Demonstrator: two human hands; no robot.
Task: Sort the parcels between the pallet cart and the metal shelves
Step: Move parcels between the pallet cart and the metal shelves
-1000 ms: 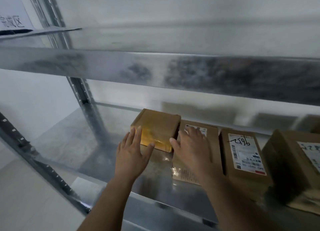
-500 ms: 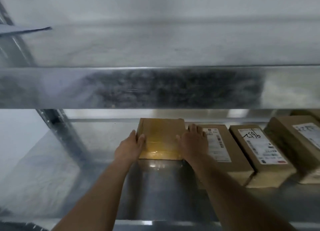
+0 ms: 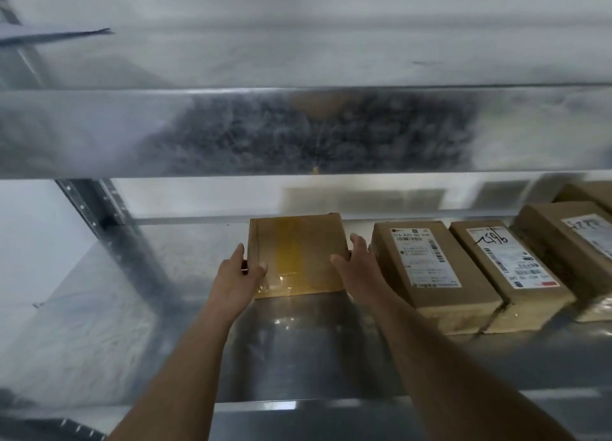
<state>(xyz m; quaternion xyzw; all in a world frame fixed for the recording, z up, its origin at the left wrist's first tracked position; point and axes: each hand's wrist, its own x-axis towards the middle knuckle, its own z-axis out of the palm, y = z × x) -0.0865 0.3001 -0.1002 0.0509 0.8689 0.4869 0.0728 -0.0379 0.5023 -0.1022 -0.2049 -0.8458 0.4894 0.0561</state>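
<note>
A brown cardboard parcel sealed with yellowish tape (image 3: pixel 298 251) lies flat on the metal shelf (image 3: pixel 298 344), at the left end of a row of boxes. My left hand (image 3: pixel 236 276) clasps its left edge, thumb on the top face. My right hand (image 3: pixel 359 271) presses against its right edge, thumb on top and fingers reaching into the narrow gap beside the neighbouring labelled parcel (image 3: pixel 427 265). The parcel rests on the shelf, squared to the back rail.
Two more labelled parcels (image 3: pixel 506 265) (image 3: pixel 573 242) continue the row to the right. The upper shelf's steel beam (image 3: pixel 298 132) hangs low across the view. A perforated upright post (image 3: pixel 109 215) stands at the left, with bare shelf between it and the taped parcel.
My hands went from hovering near the taped parcel to clasping both its sides. The parcel now sits square, with a small gap from the labelled box.
</note>
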